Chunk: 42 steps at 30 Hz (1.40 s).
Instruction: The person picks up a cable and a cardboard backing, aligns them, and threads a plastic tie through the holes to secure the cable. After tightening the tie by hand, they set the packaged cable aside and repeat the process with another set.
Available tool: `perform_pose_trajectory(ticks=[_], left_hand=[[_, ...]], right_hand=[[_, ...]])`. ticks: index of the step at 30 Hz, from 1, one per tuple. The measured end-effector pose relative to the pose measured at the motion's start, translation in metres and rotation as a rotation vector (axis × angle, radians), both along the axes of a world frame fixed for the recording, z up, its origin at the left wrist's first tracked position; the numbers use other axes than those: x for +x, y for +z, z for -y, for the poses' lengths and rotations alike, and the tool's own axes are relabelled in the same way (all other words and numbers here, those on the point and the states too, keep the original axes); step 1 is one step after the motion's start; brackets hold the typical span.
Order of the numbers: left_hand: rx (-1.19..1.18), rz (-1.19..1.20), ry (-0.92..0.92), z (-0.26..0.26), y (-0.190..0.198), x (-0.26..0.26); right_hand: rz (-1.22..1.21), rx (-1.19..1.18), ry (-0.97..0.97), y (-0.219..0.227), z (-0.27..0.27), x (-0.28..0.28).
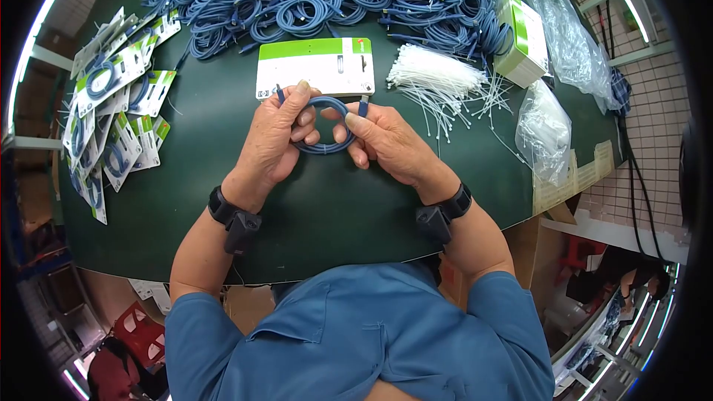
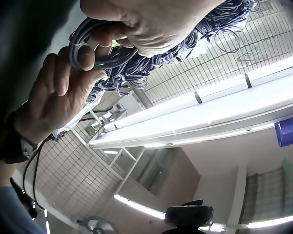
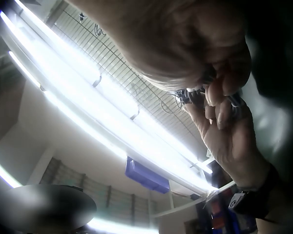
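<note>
Blue cable coil: a small round loop [image 1: 327,150], held above the near-middle of the dark green desk [image 1: 349,215], just in front of a green-and-white card [image 1: 316,67].
Why held so: gripping from both sides probably keeps the loop round and stops the stiff cable springing open.
Cable ends: one plug [image 1: 280,93] sticks up by the left fingers, another [image 1: 363,107] by the right; they seem kept clear of the loop.
Left hand: fingers of the left hand [image 1: 273,130] curl around the coil's left side, thumb uppermost.
Right hand: the right hand [image 1: 394,141] pinches the coil's right side, thumb on top, other fingers bent beneath.
Arms: both reach forward and angle inward, so the hands meet near the body's midline, a little apart with the ring between; each wrist wears a black strap.
Far side: tangled blue cables [image 1: 304,11] heap behind the card, apparently as a supply within reach.
Right side: loose white cable ties [image 1: 434,70] fan out beside a box [image 1: 523,41] and clear plastic bags [image 1: 546,130].
Left side: carded cables [image 1: 104,82] overlap in a pile, apparently to leave the middle for handwork.
</note>
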<state>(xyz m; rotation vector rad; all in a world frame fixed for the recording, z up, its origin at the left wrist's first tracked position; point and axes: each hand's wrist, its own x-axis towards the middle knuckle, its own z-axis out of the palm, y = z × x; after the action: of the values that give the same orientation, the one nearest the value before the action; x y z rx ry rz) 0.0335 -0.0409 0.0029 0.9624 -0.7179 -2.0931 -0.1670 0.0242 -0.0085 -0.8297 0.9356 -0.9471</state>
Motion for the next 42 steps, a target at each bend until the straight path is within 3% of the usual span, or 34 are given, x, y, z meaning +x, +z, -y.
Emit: perform_pose_trajectory(ticks=[2, 6, 10, 13, 17, 23, 26, 33, 36, 41, 42], left_hand=[[-0.028, -0.006, 0.02, -0.002, -0.001, -0.001], [-0.098, -0.037, 0.073, -0.008, -0.003, -0.005], [-0.121, -0.077, 0.114, -0.014, -0.008, -0.009], [-0.135, -0.07, 0.125, -0.018, -0.008, -0.014], [-0.218, 0.161, 0.149, -0.018, -0.004, -0.019], [-0.226, 0.081, 0.052, -0.012, -0.006, -0.008], [-0.216, 0.089, 0.008, -0.008, -0.004, -0.005], [-0.107, 0.035, -0.1, -0.005, 0.001, -0.002], [-0.299, 0.275, -0.188, -0.007, 0.005, 0.003], [-0.428, 0.383, -0.299, -0.012, 0.019, 0.0], [-0.555, 0.5, -0.339, -0.01, 0.018, 0.002]], right_hand=[[-0.074, -0.109, 0.003, -0.002, -0.001, 0.003], [-0.165, -0.102, 0.037, 0.007, -0.001, 0.003], [0.011, -0.096, -0.008, -0.001, -0.001, 0.001], [-0.067, -0.082, 0.011, 0.002, -0.004, 0.004], [-0.202, -0.099, 0.081, 0.005, -0.004, 0.005], [-0.21, -0.066, 0.145, 0.008, 0.002, -0.008], [-0.396, -0.178, 0.279, 0.012, 0.004, -0.009], [-0.429, -0.212, 0.313, 0.012, 0.001, -0.006], [-0.415, -0.242, 0.31, 0.012, 0.002, -0.009], [-0.421, -0.248, 0.334, 0.01, 0.003, -0.018], [-0.434, -0.236, 0.355, 0.008, 0.002, -0.018]])
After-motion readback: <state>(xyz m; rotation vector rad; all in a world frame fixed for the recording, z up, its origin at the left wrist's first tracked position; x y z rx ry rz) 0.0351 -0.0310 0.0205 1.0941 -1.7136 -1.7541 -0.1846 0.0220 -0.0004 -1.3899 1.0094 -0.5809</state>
